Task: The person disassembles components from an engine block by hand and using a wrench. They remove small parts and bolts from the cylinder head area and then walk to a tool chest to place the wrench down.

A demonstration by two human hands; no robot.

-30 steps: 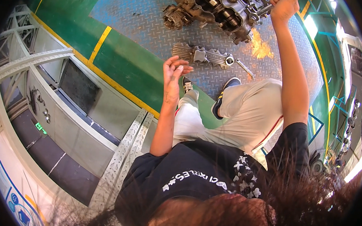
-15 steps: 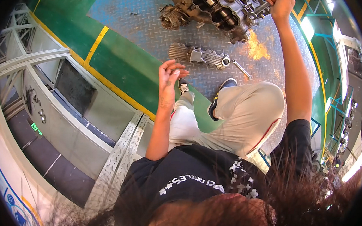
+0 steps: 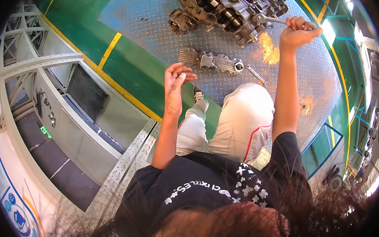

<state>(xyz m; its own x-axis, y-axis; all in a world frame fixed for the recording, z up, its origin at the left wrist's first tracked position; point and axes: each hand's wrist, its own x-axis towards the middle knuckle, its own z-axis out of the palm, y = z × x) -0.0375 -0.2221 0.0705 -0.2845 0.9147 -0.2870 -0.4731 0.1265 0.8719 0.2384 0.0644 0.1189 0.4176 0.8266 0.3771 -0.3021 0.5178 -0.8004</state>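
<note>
At the upper right, my right hand (image 3: 297, 33) is closed around the handle of a metal wrench (image 3: 273, 20). The wrench's head rests at the right end of a partly dismantled engine (image 3: 230, 12); the exact fastener it meets is too small to tell. Shiny camshaft lobes show along the engine's open top. My left hand (image 3: 177, 78) is held in the air, palm up with loosely bent fingers apart, and nothing in it. Beyond it a finned metal valve cover (image 3: 221, 64) lies on the plate floor. A second wrench (image 3: 256, 75) lies right of that cover.
Blue-grey diamond plate (image 3: 139, 15) lies under the engine, with an orange stain (image 3: 268, 49) beside it. Green floor (image 3: 136, 72) with yellow lines borders the plate. A grey metal frame (image 3: 86, 108) stands close on my left; a blue frame (image 3: 326, 148) is at the right.
My right hand has swung the wrench handle nearer to me and rightward. My right knee has shifted left. The left hand has barely moved.
</note>
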